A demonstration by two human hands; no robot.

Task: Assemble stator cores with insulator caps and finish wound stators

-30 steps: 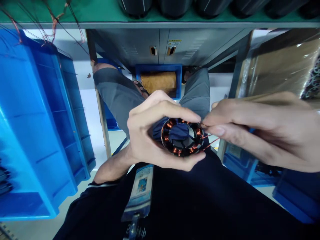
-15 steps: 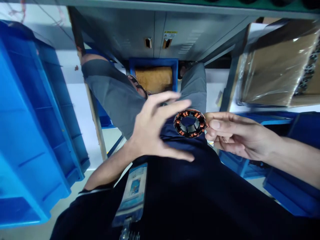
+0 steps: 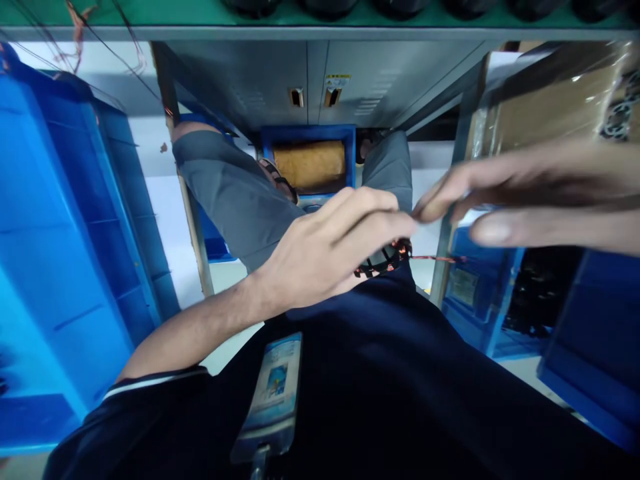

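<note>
A ring-shaped part with copper windings (image 3: 400, 249) hangs above my lap, gripped by my left hand (image 3: 335, 250), whose fingers cover its upper side. Reddish wire leads (image 3: 435, 258) stretch from the ring to the right. My right hand (image 3: 500, 200) is just right of the ring, blurred by motion, with thumb and fingers apart and nothing visible between them. Its fingertips are close to the left hand's fingertips; whether they touch is unclear.
Blue bins (image 3: 90, 220) stand at the left. A blue box (image 3: 310, 197) with a brown packet lies between the feet, below a grey cabinet (image 3: 250, 80). Plastic-wrapped cardboard (image 3: 545, 113) and further blue bins (image 3: 590, 347) are at the right. Black round parts line the green bench top (image 3: 175, 13).
The left hand has closed on the ring. The right hand has let go of it and moved slightly up and right. The view has tilted up, showing more of the bench.
</note>
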